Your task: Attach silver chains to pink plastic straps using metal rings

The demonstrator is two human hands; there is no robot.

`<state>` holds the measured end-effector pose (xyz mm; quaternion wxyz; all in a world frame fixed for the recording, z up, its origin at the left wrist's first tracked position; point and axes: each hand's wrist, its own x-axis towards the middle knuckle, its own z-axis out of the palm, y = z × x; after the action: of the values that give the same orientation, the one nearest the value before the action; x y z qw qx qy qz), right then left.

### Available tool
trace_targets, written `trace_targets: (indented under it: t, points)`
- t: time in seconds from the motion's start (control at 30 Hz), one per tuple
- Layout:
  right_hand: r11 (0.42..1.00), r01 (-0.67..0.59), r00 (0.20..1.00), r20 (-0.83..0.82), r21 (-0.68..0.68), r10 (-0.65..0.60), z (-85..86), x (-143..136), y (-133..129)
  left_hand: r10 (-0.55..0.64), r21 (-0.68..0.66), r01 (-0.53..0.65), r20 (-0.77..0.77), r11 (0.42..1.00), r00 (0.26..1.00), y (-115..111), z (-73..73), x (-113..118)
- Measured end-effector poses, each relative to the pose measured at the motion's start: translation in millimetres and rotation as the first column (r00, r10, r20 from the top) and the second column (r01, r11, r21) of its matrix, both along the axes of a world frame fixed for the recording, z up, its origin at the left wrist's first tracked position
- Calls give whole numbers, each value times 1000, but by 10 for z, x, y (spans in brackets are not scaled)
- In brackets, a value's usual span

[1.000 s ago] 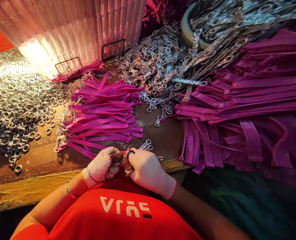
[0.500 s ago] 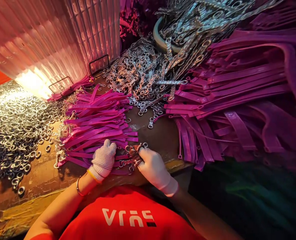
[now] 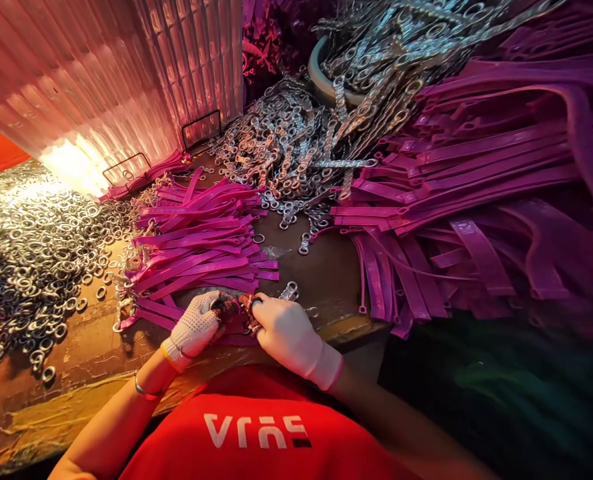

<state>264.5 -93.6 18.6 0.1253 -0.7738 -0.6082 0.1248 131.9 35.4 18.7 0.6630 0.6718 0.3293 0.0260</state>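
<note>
Flat pink straps (image 3: 201, 241) bear silvery metal links (image 3: 123, 285), flat purple straps (image 3: 481, 245) seem unlinked; white-gloved left hand (image 3: 194, 327) and right hand (image 3: 290, 333) close on something hidden.

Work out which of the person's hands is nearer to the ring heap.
Left. The left hand is to the right of the ring heap, apart from it; the right hand is farther right, beyond the left.
</note>
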Motion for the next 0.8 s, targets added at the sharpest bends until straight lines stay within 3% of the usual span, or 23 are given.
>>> trace_targets:
  t: [0.1,0.23,0.4,0.47,0.57,0.7,0.8]
  points:
    - [1000,-2,998,59,-8,3,-15,-48,3,-39,151,37,7,988,999,8,-43,-3]
    - [998,-9,996,92,56,3,-110,-93,5,-79,218,90,-59,972,995,-50,-101,-32]
    - [989,142,990,0,37,-142,-127,-68,32,-130,527,171,-114,833,985,-154,-189,-80]
    - [989,146,988,-53,-12,-147,-63,-20,19,-194,505,223,-110,834,975,-125,-207,-76]
    - [988,50,988,-139,-146,-70,65,54,6,-254,414,265,-81,871,964,-49,-209,-54]
    - [922,44,993,-83,-386,-82,146,60,69,-224,404,245,-98,881,970,-27,-221,-49]
    - [931,36,999,-12,-363,-44,103,12,108,-222,426,253,-122,869,967,-57,-234,-62]
